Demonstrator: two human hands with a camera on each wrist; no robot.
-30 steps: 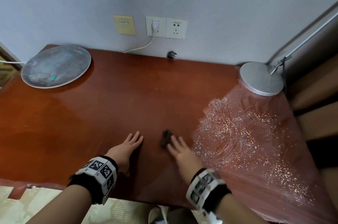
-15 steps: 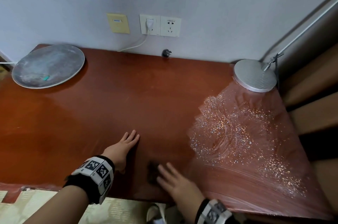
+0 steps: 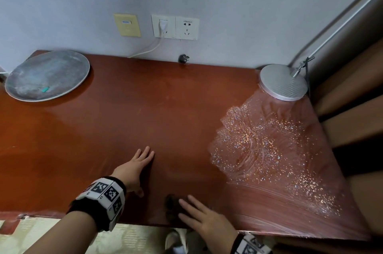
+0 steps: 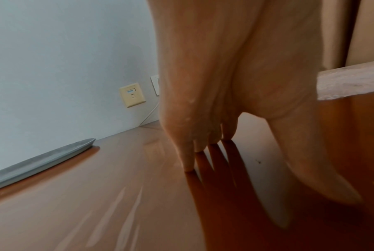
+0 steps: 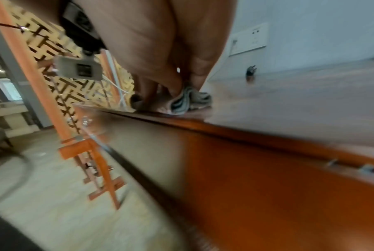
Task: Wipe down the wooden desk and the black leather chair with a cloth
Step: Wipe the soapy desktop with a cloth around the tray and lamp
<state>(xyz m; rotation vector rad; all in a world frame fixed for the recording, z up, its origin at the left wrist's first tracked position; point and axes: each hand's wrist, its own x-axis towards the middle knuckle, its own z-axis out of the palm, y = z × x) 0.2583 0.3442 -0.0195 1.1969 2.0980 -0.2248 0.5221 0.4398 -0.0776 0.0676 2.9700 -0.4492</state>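
Observation:
A reddish wooden desk [image 3: 145, 112] fills the head view. My right hand [image 3: 199, 218] lies flat with straight fingers on a small dark crumpled cloth [image 3: 172, 204] at the desk's near edge. The cloth [image 5: 188, 100] shows grey and bunched under the fingers in the right wrist view. My left hand [image 3: 136, 164] rests flat on the desk a little left and further in, holding nothing; its fingertips [image 4: 188, 163] touch the wood. A wet, sparkling smear [image 3: 269, 150] covers the desk's right part. The black chair is not in view.
A round grey tray [image 3: 47, 75] lies at the back left. A silver lamp base [image 3: 284, 82] stands at the back right corner. Wall sockets [image 3: 175, 26] with a white cable and a black plug [image 3: 183, 58] sit along the back wall. Brown curtains [image 3: 352, 108] hang on the right.
My right hand has dragged the cloth toward me, from mid-desk to the near edge. The left hand has stayed in place.

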